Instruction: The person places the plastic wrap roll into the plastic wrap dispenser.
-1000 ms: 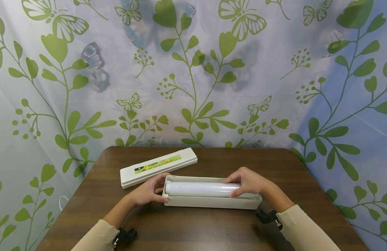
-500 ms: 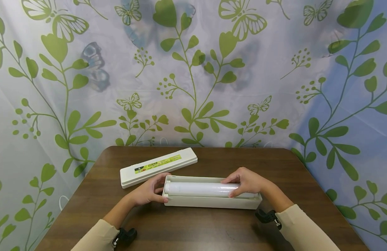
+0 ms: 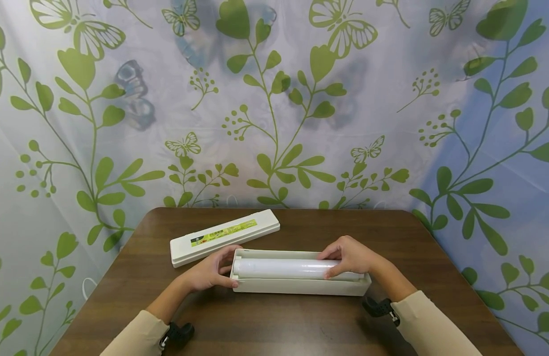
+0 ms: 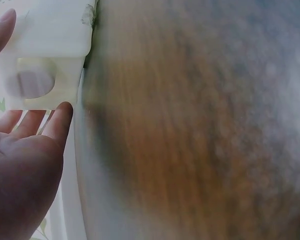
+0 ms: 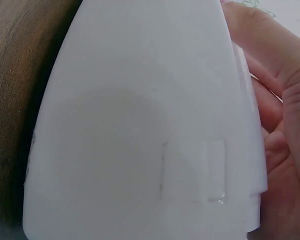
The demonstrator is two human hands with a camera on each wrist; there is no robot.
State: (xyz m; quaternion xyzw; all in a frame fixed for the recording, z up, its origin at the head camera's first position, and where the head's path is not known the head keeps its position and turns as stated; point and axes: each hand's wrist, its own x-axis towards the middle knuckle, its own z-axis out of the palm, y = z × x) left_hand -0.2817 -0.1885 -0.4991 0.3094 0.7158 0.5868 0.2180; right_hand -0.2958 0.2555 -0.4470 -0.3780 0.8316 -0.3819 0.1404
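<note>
A long white box (image 3: 301,287) lies lidless across the table, and a white roll (image 3: 274,268), probably plastic wrap, sits lengthwise inside it. My left hand (image 3: 212,272) grips the box's left end, thumb at the front and fingers behind. The left wrist view shows that hand (image 4: 30,155) around the end wall (image 4: 65,82), which has a round shape in its middle. My right hand (image 3: 352,258) reaches into the box and holds the roll near its right end between thumb and fingers. In the right wrist view the box's outer wall (image 5: 125,125) hides the roll.
Behind the box at the left, a white lid (image 3: 225,236) with a yellow-green label lies slanted on the brown wooden table (image 3: 279,326). Its near edge comes close to my left fingers. A leaf-patterned curtain (image 3: 274,113) hangs past the table's far edge.
The roll appears to have shifted slightly left inside the box, and my right thumb moved slightly left with it. My left hand, the box and the lid have stayed in place.
</note>
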